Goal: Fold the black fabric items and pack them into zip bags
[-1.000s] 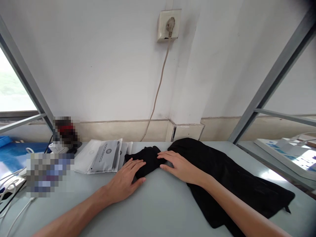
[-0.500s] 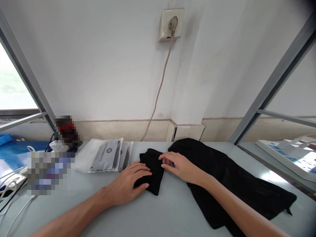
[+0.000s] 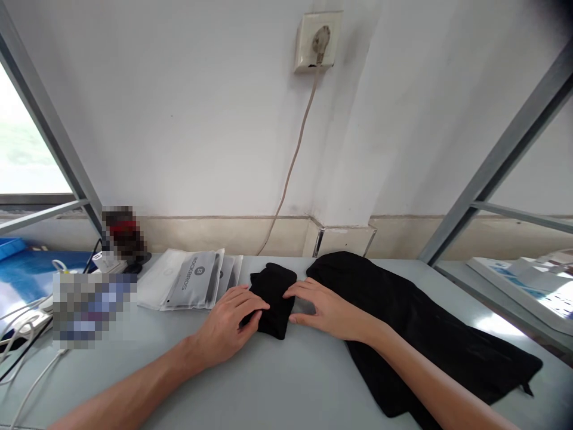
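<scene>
A small folded black cloth [image 3: 274, 292] lies on the grey table between my hands. My left hand [image 3: 228, 322] is closed on its left edge, index finger on top and thumb at the near side; black fabric shows between them. On the other side, my right hand [image 3: 324, 307] is open, thumb spread from the fingers. Its fingertips touch the cloth's right edge, and the thumb rests near the lower right side. A larger black fabric piece [image 3: 403, 304] is spread out to the right, partly beneath my right forearm.
Several clear packets [image 3: 194, 280] with grey printed labels lie at the back left. Farther left are cables [image 3: 33, 394] and a power strip [image 3: 107, 261]. A wall socket [image 3: 317, 42] has a cord hanging behind the table. Metal frame posts [image 3: 470, 197] rise at both sides.
The folded cloth has shifted slightly away from me and turned a little. My left thumb has drawn nearer its index finger, while my right thumb has spread farther from the fingers.
</scene>
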The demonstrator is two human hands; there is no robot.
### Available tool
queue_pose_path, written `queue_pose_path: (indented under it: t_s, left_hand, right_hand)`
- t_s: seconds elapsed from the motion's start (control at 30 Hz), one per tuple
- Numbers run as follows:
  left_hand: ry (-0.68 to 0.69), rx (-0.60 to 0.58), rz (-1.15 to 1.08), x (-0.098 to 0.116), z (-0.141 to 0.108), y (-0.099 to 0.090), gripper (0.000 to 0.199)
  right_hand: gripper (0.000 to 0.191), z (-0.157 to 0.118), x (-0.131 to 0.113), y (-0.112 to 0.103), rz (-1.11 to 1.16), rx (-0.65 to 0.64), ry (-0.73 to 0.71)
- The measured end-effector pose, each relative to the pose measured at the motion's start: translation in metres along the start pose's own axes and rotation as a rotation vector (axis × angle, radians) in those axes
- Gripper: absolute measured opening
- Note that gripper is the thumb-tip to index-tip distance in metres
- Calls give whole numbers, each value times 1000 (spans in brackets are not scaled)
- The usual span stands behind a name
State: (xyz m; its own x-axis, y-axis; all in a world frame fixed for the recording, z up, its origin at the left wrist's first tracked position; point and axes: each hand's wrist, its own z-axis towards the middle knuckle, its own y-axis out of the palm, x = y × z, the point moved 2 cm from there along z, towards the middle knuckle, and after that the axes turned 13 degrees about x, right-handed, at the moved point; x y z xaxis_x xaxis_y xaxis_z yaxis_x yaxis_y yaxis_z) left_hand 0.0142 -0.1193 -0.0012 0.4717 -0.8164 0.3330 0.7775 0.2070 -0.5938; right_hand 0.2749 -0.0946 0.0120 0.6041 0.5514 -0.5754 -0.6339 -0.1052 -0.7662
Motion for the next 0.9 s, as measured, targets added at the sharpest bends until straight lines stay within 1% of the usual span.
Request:
queue_pose_path:
  t_s: [0.1, 0.17, 0.23, 0.27, 0.33, 0.5, 0.57, 0.67, 0.9]
  left_hand:
    - [-48, -71, 52, -2, -3, 2, 28]
    - [-77, -127, 73, -4, -7, 4, 36]
    - [-91, -166, 90, -7, -9, 6, 44]
    - [-92, -176, 98, -7, -10, 6, 45]
    - [-90, -184, 109, -9, -10, 6, 39]
    - [-68, -171, 112, -12, -8, 6, 27]
    - [-59, -164, 105, -12, -9, 7, 24]
    - [-52, -158, 100, -11, -9, 8, 23]
    - [-48, -189, 110, -8, -7, 7, 23]
  right_hand:
    - [58, 0, 2, 1, -29, -12, 44]
    - [65, 0, 0, 2, -55, -26, 65]
    - [69, 1, -3, 2, -69, -33, 56]
    - [69, 1, -5, 3, -70, -34, 46]
    - [65, 1, -9, 3, -65, -30, 31]
    - [45, -1, -10, 3, -39, -32, 29]
    - [41, -1, -9, 4, -36, -35, 17]
    - [43, -1, -7, 4, -32, -44, 7]
    - [51, -1, -8, 3, -19, -74, 31]
